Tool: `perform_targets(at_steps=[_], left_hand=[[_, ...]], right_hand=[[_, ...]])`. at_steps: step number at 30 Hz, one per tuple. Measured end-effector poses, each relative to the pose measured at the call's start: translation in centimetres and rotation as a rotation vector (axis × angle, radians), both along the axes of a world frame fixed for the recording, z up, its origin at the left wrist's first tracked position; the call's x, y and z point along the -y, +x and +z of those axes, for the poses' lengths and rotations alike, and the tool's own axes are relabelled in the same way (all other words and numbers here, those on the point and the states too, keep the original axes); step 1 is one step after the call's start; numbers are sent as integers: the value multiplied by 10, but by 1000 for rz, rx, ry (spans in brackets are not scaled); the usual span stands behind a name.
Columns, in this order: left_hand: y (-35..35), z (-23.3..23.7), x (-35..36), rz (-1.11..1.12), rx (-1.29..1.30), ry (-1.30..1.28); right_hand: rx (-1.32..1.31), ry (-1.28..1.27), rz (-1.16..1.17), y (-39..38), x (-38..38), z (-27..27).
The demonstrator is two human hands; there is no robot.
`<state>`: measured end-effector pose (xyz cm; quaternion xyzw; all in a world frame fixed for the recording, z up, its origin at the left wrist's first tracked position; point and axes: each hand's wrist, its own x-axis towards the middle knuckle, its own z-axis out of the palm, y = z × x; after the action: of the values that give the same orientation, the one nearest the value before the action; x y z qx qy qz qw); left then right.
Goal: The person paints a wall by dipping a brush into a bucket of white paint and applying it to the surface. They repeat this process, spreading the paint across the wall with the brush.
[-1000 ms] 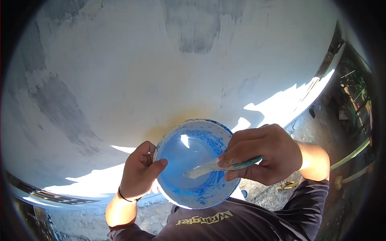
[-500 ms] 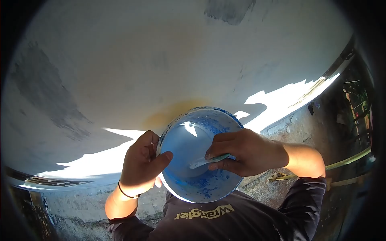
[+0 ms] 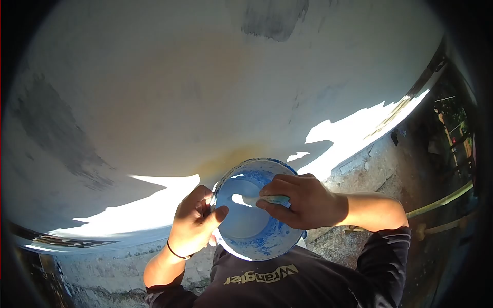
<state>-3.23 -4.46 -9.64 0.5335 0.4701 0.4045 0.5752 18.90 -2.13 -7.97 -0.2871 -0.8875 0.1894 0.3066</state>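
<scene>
A round bucket [image 3: 264, 249], its inside smeared with blue paint, is held in front of my chest. Pale, whitish-blue liquid [image 3: 241, 218] covers its bottom. My left hand [image 3: 197, 218] grips the bucket's left rim, thumb over the inside edge and fingers around the outside. Over the bucket's right side, my right hand [image 3: 308, 203] pinches a slim tool with a pale green handle [image 3: 277, 199]. The tool's whitish front end points left over the liquid, bright in sunlight; its exact kind cannot be made out.
A large whitish wall [image 3: 154, 102] rises ahead, with dark grey patches [image 3: 272, 20] and sunlit strips low down. Below it runs a rough concrete base [image 3: 113, 272]. At the right, a bamboo pole [image 3: 441, 200] and other poles stand out from dark surroundings.
The bucket and both hands sit slightly lower and farther right in view. My right hand has shifted relative to the bucket, bringing the tool nearer its upper middle, its end now brightly lit.
</scene>
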Motion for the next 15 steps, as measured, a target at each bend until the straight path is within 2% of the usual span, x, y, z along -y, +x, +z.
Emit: perform_targets(at_steps=[1,2,3,5,7,8,9,11,13,15], left_hand=[[-1,-2,1,-8,-3,9],[-4,-3,3,-3,-68,-33],[-6,-3,3,-3,-137,-61],[-7,-9,4,49,-75,-47],[-7,-2,2,127,-71,-113],[-10,7,1,122,-74,-134],[-15,11,1,113,63,-158],[-31,14,-6,172,28,-108],[-38,40,-1,212,-16,-103],[-66,35,5,170,126,9]], right_hand=[[-4,173,63,-1,0,-5],[-28,81,72,0,0,-6],[-36,103,53,-1,2,-8],[-54,-102,29,2,1,-6],[-177,97,38,7,-4,2],[-293,-143,-21,17,-5,22],[-387,-463,-84,29,-6,44],[-753,-478,-110,51,-10,80],[-952,-292,-27,82,-22,117],[-1000,-48,-32,117,-27,163]])
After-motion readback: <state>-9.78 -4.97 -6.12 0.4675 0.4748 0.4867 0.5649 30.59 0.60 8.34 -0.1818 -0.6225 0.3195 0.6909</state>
